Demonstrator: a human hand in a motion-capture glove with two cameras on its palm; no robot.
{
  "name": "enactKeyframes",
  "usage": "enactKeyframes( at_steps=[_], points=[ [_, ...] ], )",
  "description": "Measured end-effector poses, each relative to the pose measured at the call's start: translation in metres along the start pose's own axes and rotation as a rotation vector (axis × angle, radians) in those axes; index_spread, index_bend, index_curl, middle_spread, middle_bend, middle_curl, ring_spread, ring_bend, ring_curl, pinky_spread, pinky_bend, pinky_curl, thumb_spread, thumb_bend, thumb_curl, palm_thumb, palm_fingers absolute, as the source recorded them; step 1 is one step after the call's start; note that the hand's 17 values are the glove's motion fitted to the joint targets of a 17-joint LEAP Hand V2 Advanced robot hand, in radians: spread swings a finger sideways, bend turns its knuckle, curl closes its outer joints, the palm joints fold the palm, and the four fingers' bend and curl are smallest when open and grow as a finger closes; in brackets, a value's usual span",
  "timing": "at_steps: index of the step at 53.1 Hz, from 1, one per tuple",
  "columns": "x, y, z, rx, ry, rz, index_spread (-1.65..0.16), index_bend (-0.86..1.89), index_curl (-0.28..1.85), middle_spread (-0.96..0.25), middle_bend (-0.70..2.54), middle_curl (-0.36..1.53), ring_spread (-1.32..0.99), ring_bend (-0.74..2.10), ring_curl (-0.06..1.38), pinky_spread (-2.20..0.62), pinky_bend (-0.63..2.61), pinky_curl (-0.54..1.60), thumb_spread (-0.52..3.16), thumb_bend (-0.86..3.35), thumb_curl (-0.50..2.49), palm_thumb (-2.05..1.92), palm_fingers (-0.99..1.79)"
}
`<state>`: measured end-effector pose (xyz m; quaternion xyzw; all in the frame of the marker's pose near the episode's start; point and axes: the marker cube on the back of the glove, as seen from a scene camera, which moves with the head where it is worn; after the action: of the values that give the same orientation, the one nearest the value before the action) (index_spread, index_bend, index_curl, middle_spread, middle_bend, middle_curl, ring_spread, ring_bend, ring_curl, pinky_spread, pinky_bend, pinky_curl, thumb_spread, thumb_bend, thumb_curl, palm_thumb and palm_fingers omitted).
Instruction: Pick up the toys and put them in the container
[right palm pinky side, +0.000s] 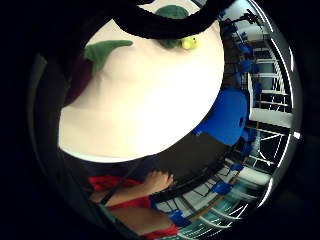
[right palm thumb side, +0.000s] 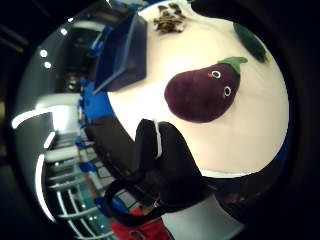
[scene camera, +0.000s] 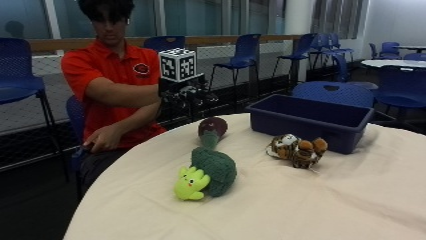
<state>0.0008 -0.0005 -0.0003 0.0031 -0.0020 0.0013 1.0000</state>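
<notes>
Plush eggplant (scene camera: 212, 127) on table: soft, light, best gripped round its plump middle. Gloved right hand (scene camera: 180, 95) above, finger spread unclear.

**Camera placement**

The outside view looks across the round cream-clothed counter (scene camera: 333, 200) toward the seated person. Both palm views look down from above its near edge: the thumb side faces the purple plush eggplant (right palm thumb side: 202, 92) and dark blue plastic bin (right palm thumb side: 120, 52), the little-finger side shares that eggplant (right palm pinky side: 82, 70).
</notes>
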Motion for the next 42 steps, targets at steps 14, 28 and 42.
enactKeyframes(
  at_steps=[14,28,42],
  points=[
    [0.011,0.002,0.004,0.018,-0.026,-0.016,-0.3,0.25,0.17,-0.1,0.15,0.1,-0.03,0.14,0.02,0.04,0.6,0.21,1.04,-0.04,0.08,-0.05,-0.11],
    [0.014,-0.006,0.018,0.011,-0.062,-0.046,-0.33,0.23,0.25,-0.11,0.15,0.16,-0.04,0.16,0.05,0.04,0.62,0.25,1.19,-0.04,0.13,-0.06,-0.12],
    [-0.003,-0.027,0.036,-0.012,-0.074,-0.078,-0.35,0.2,0.3,-0.11,0.14,0.18,-0.04,0.15,0.08,0.05,0.62,0.28,1.17,-0.07,0.16,-0.09,-0.13]
  ],
)
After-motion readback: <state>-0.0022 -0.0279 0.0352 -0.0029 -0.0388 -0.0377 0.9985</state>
